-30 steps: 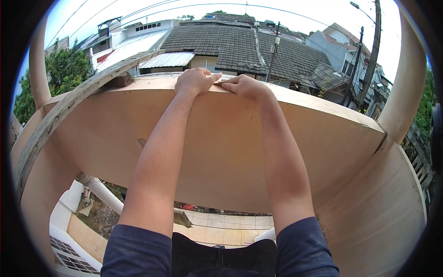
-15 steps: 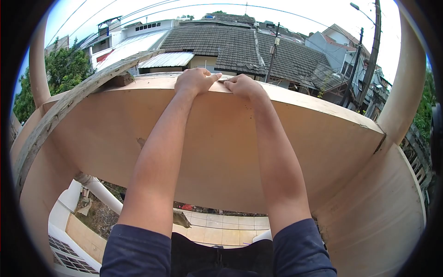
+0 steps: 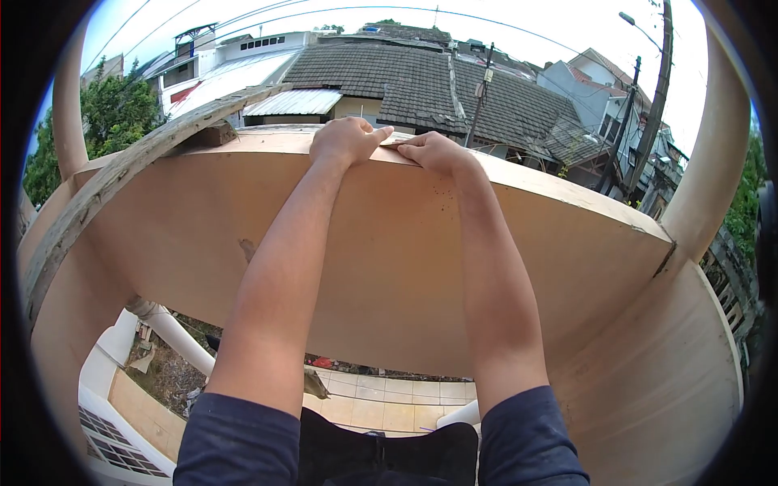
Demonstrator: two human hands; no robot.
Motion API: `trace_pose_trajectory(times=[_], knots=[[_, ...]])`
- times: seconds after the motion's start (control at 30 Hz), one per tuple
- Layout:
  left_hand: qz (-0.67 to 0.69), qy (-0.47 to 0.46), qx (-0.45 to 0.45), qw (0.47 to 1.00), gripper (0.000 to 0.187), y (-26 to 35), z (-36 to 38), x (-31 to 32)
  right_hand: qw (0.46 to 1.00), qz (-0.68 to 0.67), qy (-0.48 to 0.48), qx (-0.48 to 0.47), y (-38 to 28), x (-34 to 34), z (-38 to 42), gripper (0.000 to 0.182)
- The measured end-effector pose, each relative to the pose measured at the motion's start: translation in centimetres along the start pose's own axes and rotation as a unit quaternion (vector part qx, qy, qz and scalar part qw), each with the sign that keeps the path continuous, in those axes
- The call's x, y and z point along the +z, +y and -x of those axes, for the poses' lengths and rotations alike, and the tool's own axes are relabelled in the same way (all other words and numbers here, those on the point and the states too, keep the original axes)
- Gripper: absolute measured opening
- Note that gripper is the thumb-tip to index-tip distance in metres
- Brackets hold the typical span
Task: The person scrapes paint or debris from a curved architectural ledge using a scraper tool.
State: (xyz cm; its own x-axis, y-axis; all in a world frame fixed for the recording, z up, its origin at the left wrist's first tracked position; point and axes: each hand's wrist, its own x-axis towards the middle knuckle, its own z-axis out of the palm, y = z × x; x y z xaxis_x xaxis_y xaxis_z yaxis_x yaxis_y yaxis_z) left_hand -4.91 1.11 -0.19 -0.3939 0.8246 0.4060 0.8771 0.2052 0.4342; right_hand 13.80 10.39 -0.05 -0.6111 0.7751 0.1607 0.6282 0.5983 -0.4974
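Both arms stretch forward to the top of a peach-painted concrete beam (image 3: 389, 243). My left hand (image 3: 348, 141) rests on its top edge, fingers curled and thumb pointing right. Close beside it, my right hand (image 3: 435, 152) bends over the same edge with thumb and fingers together. Between the hands, something small and thin lies at the edge; I cannot make out what it is. The left fingertips are hidden behind the hand.
A weathered wooden plank (image 3: 121, 172) slants along the left, with a small block (image 3: 214, 134) beneath it. Round columns (image 3: 713, 154) rise at both sides. Far below lies a tiled floor (image 3: 389, 397). Tiled roofs (image 3: 356, 73), utility poles and wires stand beyond.
My right hand has shifted slightly right, widening the gap between the hands. The left hand stays at almost the same place on the beam. The view has moved a little.
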Motion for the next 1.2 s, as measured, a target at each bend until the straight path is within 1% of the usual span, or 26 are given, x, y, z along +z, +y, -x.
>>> trace_pose_trajectory(times=[0.07,0.1,0.2,0.23,0.3,0.4,0.43,0.5,0.53,0.6,0.63,0.7,0.73,0.8,0.83,0.87,0.93,0.97,1.0,1.07,1.1,1.17,1.2], knots=[[0.005,-0.007,0.004,1.000,0.067,0.3,0.0,-0.1,0.997,-0.015,0.036,0.062,-0.7,0.3,0.1,0.038],[0.002,-0.010,0.010,1.000,0.066,0.2,0.0,-0.1,0.995,0.028,0.072,0.069,-1.6,0.7,0.9,0.037],[-0.004,0.002,0.016,1.000,0.064,0.2,0.0,-0.1,0.992,0.037,0.091,0.073,-2.0,1.2,1.5,0.038],[-0.001,0.010,0.006,1.000,0.064,0.4,0.4,-0.1,0.993,0.037,0.090,0.071,-1.9,0.9,1.3,0.038],[0.002,0.019,-0.004,1.000,0.064,0.4,0.6,-0.2,1.000,0.003,0.007,0.008,-1.2,0.1,1.2,0.040],[-0.003,0.023,0.002,1.000,0.064,0.4,0.3,-0.1,0.999,-0.029,0.021,0.032,-0.8,0.1,0.6,0.040],[-0.008,0.013,0.013,1.000,0.064,0.3,0.0,-0.2,0.999,-0.029,0.022,0.034,-1.8,0.3,1.2,0.040],[-0.014,0.000,0.022,1.000,0.064,0.2,-0.1,0.1,0.978,0.064,0.144,0.136,-3.4,1.4,2.2,0.038],[-0.009,0.005,0.016,1.000,0.064,0.2,-0.1,0.2,0.978,0.063,0.143,0.135,-3.1,1.3,1.9,0.038],[-0.007,0.012,0.009,1.000,0.064,0.1,-0.1,0.0,0.996,0.039,0.064,0.058,-1.9,0.8,1.2,0.036],[-0.002,0.017,0.003,1.000,0.064,0.2,0.1,0.0,0.996,0.037,0.064,0.056,-1.4,0.3,1.1,0.036],[0.004,0.021,-0.004,1.000,0.064,0.3,0.2,0.0,1.000,-0.022,-0.004,-0.019,-0.7,-0.6,1.2,0.037],[0.002,0.017,0.001,1.000,0.065,0.2,0.0,-0.1,1.000,-0.023,-0.005,-0.017,-0.7,-0.6,1.3,0.037],[0.000,0.012,0.007,1.000,0.065,0.1,-0.1,0.1,0.998,-0.055,0.012,0.029,-1.1,-0.6,1.6,0.038],[0.001,0.018,0.008,1.000,0.065,0.1,-0.1,0.1,0.998,-0.020,0.038,0.052,-1.9,-0.2,1.8,0.036],[0.003,0.027,0.008,1.000,0.066,0.2,-0.2,0.1,0.998,-0.021,0.039,0.052,-2.7,0.3,2.1,0.036],[-0.006,0.024,0.006,1.000,0.066,0.4,0.0,0.0,0.972,0.104,0.140,0.159,-3.8,1.2,2.5,0.042],[-0.004,0.021,-0.003,1.000,0.067,0.5,0.1,0.0,0.973,0.101,0.122,0.167,-3.3,0.9,2.0,0.043],[-0.003,0.018,-0.011,1.000,0.067,0.4,0.1,-0.1,0.974,0.098,0.121,0.164,-3.3,0.9,1.7,0.043],[-0.006,0.020,-0.010,1.000,0.067,0.1,-0.2,0.0,0.970,0.148,0.106,0.161,-3.0,0.9,1.2,0.041],[-0.004,0.021,-0.008,1.000,0.067,0.2,-0.4,0.1,0.970,0.146,0.108,0.162,-2.4,0.9,0.7,0.041],[0.009,0.020,-0.006,1.000,0.068,0.0,-0.7,0.4,0.997,0.022,0.056,0.053,-1.0,1.0,-0.4,0.038],[0.022,0.022,-0.009,0.999,0.069,-0.1,-0.8,0.4,0.997,0.023,0.057,0.055,-0.5,0.9,-0.5,0.038]])
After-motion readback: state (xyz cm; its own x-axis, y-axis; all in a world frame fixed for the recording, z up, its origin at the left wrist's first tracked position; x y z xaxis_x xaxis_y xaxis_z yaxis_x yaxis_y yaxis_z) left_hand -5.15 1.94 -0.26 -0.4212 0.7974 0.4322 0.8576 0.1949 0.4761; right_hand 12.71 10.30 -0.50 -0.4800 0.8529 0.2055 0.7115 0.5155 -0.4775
